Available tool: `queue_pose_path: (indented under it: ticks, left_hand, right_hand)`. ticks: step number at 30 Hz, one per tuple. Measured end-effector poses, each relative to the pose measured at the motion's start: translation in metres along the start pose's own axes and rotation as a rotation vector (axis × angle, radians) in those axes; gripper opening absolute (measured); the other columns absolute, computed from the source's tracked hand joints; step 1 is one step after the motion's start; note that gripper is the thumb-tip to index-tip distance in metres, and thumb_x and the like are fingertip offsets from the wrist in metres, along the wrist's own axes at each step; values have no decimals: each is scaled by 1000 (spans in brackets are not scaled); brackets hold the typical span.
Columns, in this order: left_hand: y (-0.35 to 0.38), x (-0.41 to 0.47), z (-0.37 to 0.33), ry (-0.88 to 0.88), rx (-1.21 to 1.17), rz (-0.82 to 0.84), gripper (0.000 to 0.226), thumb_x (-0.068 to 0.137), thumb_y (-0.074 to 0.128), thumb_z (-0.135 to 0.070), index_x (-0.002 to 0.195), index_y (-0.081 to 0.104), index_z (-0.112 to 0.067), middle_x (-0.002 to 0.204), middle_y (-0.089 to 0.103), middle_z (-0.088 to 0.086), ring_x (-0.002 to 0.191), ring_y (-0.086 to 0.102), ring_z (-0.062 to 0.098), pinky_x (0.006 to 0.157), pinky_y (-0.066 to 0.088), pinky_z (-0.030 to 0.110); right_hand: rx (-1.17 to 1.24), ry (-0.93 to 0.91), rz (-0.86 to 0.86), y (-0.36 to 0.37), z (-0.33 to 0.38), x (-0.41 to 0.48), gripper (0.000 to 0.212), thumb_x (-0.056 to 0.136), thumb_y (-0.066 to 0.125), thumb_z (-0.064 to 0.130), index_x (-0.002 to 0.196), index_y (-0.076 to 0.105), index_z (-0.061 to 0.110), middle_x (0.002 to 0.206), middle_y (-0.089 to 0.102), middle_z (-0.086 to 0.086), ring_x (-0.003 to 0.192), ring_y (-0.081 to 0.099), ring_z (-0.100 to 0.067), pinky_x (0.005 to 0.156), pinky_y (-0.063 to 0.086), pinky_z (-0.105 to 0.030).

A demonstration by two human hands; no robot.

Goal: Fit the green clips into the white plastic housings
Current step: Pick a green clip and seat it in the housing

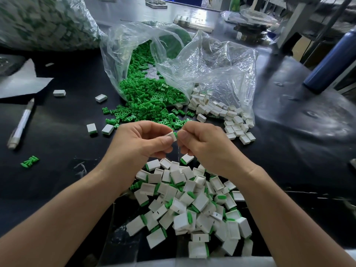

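Observation:
My left hand point(138, 140) pinches a small white housing point(172, 136) at its fingertips above the black table. My right hand point(202, 143) pinches a green clip point(175, 135) whose end sits at the housing's open side. Loose green clips point(148, 101) spill from a clear plastic bag point(173, 60) just beyond my hands. Empty white housings point(227, 116) lie to the right of them. Below my hands is a heap of white housings with green clips fitted point(190, 207).
A white pen point(20, 126) lies at the left, with a stray green clip point(29, 161) near it. A few single housings point(100, 98) are scattered left of the bag. A large filled bag point(42, 22) stands far left; a dark blue bottle point(331, 62) stands far right.

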State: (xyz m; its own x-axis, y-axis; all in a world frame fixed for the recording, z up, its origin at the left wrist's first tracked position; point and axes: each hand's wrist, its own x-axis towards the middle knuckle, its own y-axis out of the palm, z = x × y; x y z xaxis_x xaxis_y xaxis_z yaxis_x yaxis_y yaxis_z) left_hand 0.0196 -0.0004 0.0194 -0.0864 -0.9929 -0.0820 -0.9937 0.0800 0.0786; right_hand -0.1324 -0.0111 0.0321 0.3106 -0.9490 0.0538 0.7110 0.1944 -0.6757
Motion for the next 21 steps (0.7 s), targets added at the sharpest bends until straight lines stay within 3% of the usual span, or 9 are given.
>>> queue_pose_path:
  ticks: [5, 12, 15, 18, 21]
  left_hand:
    - [0, 0, -3, -33, -25, 74, 16, 61, 66, -16, 73, 69, -6, 66, 70, 11, 55, 64, 13, 50, 52, 19]
    - [-1, -5, -4, 134, 237, 110, 3, 76, 67, -1, 73, 68, -2, 62, 67, 15, 48, 60, 12, 44, 47, 19]
    - [-1, -5, -3, 176, 319, 120, 12, 77, 67, 0, 69, 69, -8, 58, 66, 9, 47, 60, 9, 44, 46, 16]
    - [0, -7, -3, 209, 380, 147, 17, 76, 68, 1, 67, 69, -12, 57, 66, 6, 46, 59, 7, 44, 45, 12]
    - [-1, -6, -3, 212, 331, 153, 11, 74, 69, 0, 70, 69, -10, 58, 66, 6, 47, 59, 7, 45, 46, 14]
  right_hand:
    - [26, -45, -4, -1, 1, -2, 32, 94, 48, 18, 62, 44, 22, 60, 51, 9, 61, 46, -9, 60, 41, -31]
    - [-164, -130, 104, -6, 3, -3, 36, 93, 46, 13, 62, 38, 27, 64, 50, 5, 64, 49, -16, 61, 39, -33]
    - [-241, -163, 138, -8, 3, -4, 33, 94, 46, 13, 64, 34, 23, 65, 47, 1, 66, 46, -21, 63, 36, -36]
    - [-339, -209, 183, -9, 3, -6, 34, 94, 45, 14, 64, 31, 23, 61, 39, 8, 61, 36, -16, 59, 29, -35]
    - [-314, -236, 136, -7, 2, -6, 27, 93, 47, 13, 68, 39, 18, 62, 42, 7, 61, 40, -18, 59, 33, -35]
